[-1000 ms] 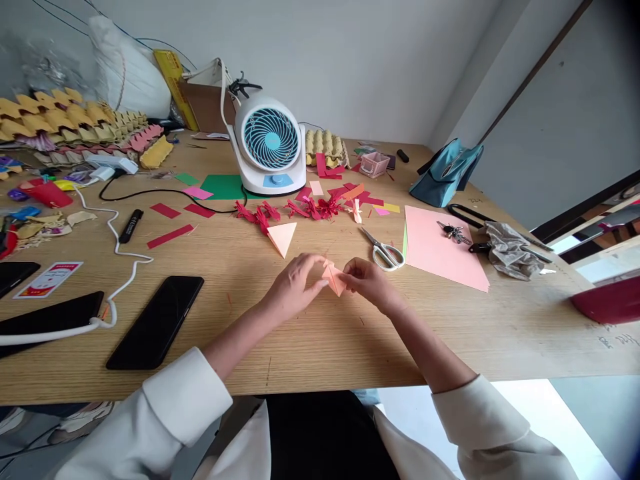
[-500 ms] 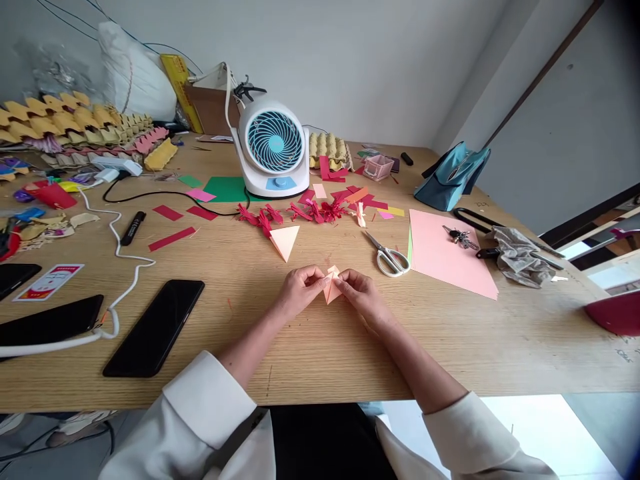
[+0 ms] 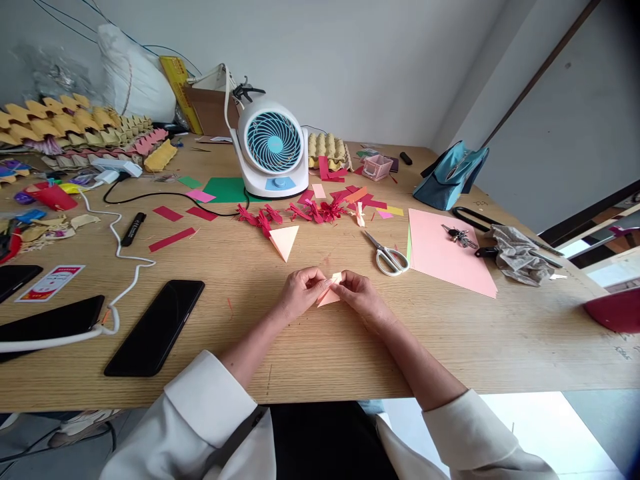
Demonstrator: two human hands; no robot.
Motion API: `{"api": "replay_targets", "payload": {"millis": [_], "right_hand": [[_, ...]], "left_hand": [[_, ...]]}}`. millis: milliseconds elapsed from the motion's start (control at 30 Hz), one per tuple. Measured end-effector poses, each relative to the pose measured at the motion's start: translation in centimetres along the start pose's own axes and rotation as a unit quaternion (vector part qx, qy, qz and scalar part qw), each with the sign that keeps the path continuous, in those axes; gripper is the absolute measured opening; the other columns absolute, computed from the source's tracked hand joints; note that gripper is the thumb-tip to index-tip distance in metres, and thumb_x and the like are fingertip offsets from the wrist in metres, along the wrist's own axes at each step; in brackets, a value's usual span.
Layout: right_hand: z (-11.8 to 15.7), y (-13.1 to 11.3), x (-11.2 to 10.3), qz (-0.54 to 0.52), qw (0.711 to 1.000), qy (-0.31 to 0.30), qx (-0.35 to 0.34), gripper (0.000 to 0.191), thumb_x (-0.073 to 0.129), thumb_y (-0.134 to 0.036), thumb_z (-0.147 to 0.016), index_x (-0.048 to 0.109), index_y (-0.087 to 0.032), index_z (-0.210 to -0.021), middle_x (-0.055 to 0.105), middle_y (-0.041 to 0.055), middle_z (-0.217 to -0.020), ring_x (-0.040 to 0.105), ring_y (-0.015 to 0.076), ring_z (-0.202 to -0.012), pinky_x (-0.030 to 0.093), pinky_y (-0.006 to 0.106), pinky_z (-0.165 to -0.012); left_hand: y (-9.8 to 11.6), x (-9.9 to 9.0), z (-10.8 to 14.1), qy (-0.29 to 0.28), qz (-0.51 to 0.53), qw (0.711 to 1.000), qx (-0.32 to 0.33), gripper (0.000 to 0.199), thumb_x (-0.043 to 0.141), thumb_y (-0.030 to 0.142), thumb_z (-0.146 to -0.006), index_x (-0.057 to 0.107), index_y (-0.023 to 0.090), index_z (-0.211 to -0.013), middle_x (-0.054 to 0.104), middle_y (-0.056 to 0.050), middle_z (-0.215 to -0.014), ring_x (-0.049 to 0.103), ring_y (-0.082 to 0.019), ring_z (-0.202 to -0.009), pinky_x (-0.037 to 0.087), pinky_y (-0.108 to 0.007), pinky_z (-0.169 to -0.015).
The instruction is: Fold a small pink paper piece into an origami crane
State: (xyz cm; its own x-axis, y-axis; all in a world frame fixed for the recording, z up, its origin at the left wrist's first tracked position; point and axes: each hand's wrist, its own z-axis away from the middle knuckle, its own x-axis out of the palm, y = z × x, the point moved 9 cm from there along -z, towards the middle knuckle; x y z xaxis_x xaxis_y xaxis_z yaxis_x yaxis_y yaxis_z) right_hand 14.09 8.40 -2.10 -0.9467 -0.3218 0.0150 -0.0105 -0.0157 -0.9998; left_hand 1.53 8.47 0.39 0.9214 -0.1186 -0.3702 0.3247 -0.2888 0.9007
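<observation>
Small folded paper (image 3: pixel 329 298) pinched between the left hand (image 3: pixel 301 289) and right hand (image 3: pixel 362 296), scissors (image 3: pixel 389 257) at its two o'clock.
Uneven thumb pressure could skew a crease or tear it; the folded paper looks peach-pink, paler at its upper tip, its lower flap angled, its middle hidden by fingers.

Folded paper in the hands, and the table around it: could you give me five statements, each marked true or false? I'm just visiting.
1. The left hand and the right hand both hold the small folded paper. True.
2. The scissors lie on top of the pink sheets. False: they lie on the wooden table, beside the sheets.
3. A bunch of keys lies on the pink sheets. True.
4. The fan is red all over. False: it is white and blue.
5. A pale paper triangle lies beyond the hands. True.
</observation>
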Motion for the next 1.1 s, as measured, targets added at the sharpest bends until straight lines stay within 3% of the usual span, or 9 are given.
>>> {"api": "replay_targets", "payload": {"millis": [133,300,533,800,1100], "right_hand": [[0.0,0.3,-0.3,-0.054,0.998,0.015,0.009,0.039,0.077,-0.053,-0.069,0.058,-0.019,-0.073,0.052,-0.0032,-0.065,0.042,0.0101,-0.059,0.03,0.024,-0.055],[-0.1,0.3,-1.0,-0.041,0.998,0.046,-0.002,0.038,0.076,-0.051,-0.072,0.055,-0.019,-0.069,0.046,-0.0056,-0.055,0.036,0.009,-0.053,0.025,0.025,-0.052],[-0.2,0.1,-0.4,-0.055,0.998,0.024,0.0,0.04,0.079,-0.052,-0.067,0.056,-0.02,-0.074,0.053,-0.0034,-0.069,0.041,0.0098,-0.06,0.031,0.024,-0.056],[-0.1,0.0,-1.6,-0.088,0.993,0.074,0.002,0.039,0.076,-0.049,-0.072,0.05,-0.02,-0.067,0.049,-0.0051,-0.059,0.04,0.0086,-0.052,0.029,0.023,-0.051],[-0.3,0.1,-1.6,-0.103,0.992,0.069,-0.017,0.036,0.074,-0.049,-0.074,0.053,-0.02,-0.073,0.053,-0.0042,-0.064,0.045,0.0095,-0.055,0.034,0.024,-0.053]], "left_hand": [[-0.6,0.4,-0.1,-0.008,0.027,1.0,-0.01,0.032,0.059,0.043,-0.085,0.056,0.016,-0.068,0.05,0.003,-0.059,0.045,-0.009,-0.057,0.036,-0.02,-0.056],[-1.4,0.8,0.0,-0.008,-0.001,1.0,-0.024,0.032,0.061,0.041,-0.082,0.051,0.016,-0.065,0.042,0.005,-0.059,0.039,-0.008,-0.057,0.03,-0.02,-0.054],[-0.8,0.7,0.3,-0.006,-0.043,0.999,-0.019,0.039,0.06,0.042,-0.083,0.041,0.017,-0.06,0.034,0.006,-0.057,0.033,-0.008,-0.055,0.025,-0.021,-0.052],[-2.0,0.9,0.3,-0.014,0.026,0.997,-0.075,0.032,0.062,0.046,-0.081,0.058,0.016,-0.07,0.053,0.003,-0.058,0.047,-0.01,-0.053,0.036,-0.02,-0.05],[-2.4,0.8,0.3,-0.026,0.048,0.995,-0.089,0.031,0.063,0.046,-0.08,0.06,0.016,-0.073,0.054,0.003,-0.057,0.049,-0.009,-0.051,0.04,-0.019,-0.047]]}}
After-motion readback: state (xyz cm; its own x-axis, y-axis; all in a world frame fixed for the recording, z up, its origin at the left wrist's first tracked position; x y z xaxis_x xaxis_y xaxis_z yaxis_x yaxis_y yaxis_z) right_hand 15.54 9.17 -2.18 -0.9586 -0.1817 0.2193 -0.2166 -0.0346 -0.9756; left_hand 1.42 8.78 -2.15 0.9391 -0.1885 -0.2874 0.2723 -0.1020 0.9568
